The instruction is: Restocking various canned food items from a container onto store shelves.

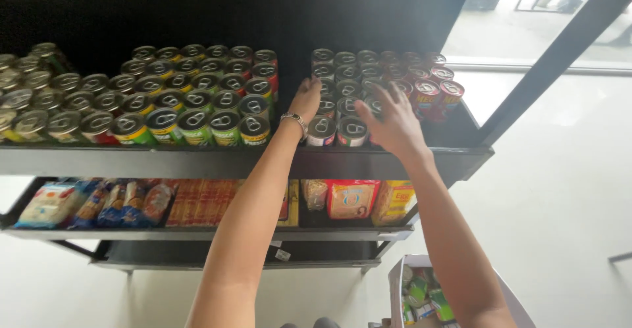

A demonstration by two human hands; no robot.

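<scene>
Both your arms are up at the top shelf (197, 160) of the black rack. Your left hand (307, 98), the one with the watch (294, 119) on the wrist, is pressed up against the left edge of the right-hand block of cans (368, 81); the fingers are hidden behind the tins, so I can't tell if it's gripping one. Your right hand (390, 119) is spread open, fingers splayed over the front cans of that same block, palm down, not clamped on anything. Left of your arms sits a bigger batch of green and yellow cans (197, 98). The shelf below has packets (352, 200) and wrapped goods. There's a white box (421, 288) with more cans down by your right elbow.
</scene>
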